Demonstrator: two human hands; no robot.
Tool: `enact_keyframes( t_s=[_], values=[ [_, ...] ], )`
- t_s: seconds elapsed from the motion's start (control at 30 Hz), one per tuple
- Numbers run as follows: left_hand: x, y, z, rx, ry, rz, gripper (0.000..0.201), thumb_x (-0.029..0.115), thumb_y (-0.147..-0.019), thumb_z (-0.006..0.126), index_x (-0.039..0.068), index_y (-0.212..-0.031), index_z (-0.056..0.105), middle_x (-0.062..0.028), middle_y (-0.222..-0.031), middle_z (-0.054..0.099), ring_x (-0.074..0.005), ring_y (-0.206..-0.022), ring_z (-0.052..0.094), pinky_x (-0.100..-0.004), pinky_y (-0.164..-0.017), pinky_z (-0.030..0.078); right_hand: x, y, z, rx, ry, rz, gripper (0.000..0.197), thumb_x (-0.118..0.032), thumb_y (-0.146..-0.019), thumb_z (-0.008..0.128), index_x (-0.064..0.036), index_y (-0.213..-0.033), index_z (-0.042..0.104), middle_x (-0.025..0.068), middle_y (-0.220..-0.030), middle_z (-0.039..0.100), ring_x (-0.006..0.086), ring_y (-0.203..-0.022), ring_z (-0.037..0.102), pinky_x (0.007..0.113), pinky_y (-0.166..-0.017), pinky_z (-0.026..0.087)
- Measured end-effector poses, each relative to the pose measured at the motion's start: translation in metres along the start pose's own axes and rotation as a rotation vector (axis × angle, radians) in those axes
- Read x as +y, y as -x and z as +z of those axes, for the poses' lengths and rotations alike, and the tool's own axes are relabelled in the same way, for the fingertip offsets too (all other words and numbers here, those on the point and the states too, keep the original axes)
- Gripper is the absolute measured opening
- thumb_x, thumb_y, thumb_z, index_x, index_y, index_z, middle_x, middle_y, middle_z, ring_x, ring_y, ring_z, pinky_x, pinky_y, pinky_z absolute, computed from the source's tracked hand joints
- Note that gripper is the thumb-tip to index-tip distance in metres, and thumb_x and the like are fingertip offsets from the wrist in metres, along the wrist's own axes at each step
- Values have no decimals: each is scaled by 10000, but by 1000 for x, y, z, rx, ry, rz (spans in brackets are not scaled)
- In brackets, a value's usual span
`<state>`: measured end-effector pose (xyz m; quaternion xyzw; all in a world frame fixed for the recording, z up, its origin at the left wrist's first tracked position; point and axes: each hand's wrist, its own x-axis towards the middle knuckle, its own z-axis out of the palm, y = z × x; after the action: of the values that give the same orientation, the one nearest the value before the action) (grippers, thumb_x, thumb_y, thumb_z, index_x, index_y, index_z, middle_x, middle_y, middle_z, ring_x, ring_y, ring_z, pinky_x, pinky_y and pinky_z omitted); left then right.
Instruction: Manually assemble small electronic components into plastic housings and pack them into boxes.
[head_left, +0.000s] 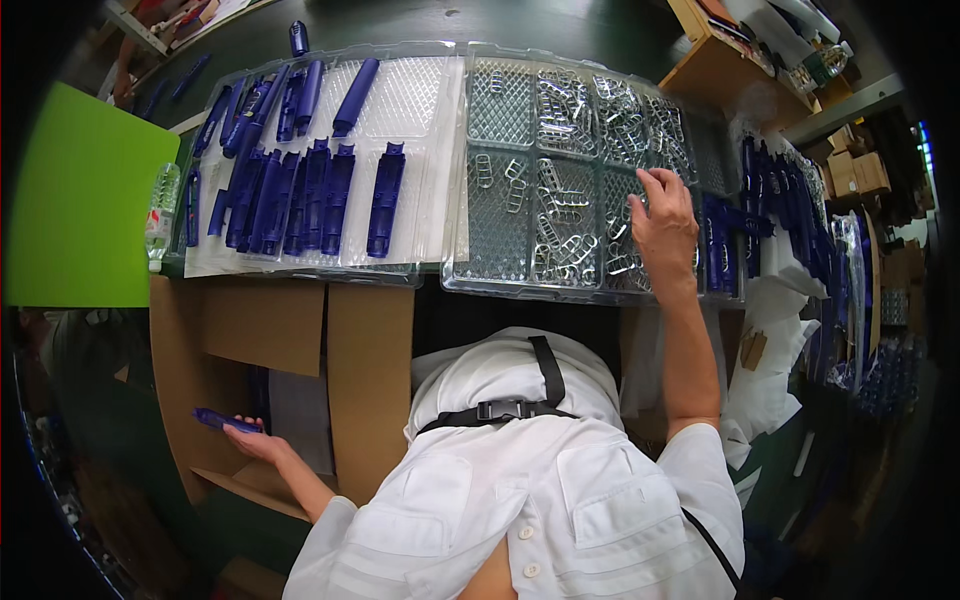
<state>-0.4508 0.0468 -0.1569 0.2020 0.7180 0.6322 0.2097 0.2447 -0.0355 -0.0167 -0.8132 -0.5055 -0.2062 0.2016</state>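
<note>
- Far left: flat matte green panel (90, 200); clear plastic bottle (162, 215) just beside its right edge.
- Left hand (255, 440): palm up, over the open cardboard box (368, 380) as seen from above. Grip is closed round the right end of a blue part (212, 418); can't tell how hard it's pinched.
- Blue part: slim, elongated, glossy, looks like plastic. Long axis runs near crosswise, dipping slightly to the right; free end points left, past the fingertips.
- Box: brown, flaps spread, below the trays in view.
- Left tray: white sheet (430, 215) in it, carrying two rows of blue shells (385, 205). Front row mostly channel-shaped, hollow, long axes near-to-far with a slight lean; the rear ones tilt more to the right.
- Middle: clear tray (500, 235), hard plastic, diamond-textured floor, split into compartments. Silver metal links (567, 105), oblong loops with crossbars, lie at mixed angles.
- Right hand (665, 230): over the links, fingers bent, thumb tip apart from forefinger. Can't tell if it touches any.
- Far right: more blue pieces (720, 250) in an end compartment; crumpled white sheeting (765, 350) hangs beside.
</note>
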Motion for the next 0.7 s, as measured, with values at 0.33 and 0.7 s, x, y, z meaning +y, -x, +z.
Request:
enact_keyframes(
  t_s=[0.33,0.7],
  values=[
    [120,182,118,-916,410,-80,444,291,-1116,432,31,-1470,499,-110,-1031,648,-158,-777,644,-300,-699,544,-62,-47,63,-446,-133,-168,205,-179,-912,733,-69,-1085,730,122,-1028,694,334,-944,708,441,-833,573],
    [139,266,186,-1500,548,-498,388,255,-1086,372,6,-1345,519,-203,-1105,676,-198,-774,672,-304,-737,566,-27,-30,29,-327,-374,-126,99,-32,-866,680,-40,-959,646,123,-969,676,351,-814,695,437,-718,560]
  ],
)
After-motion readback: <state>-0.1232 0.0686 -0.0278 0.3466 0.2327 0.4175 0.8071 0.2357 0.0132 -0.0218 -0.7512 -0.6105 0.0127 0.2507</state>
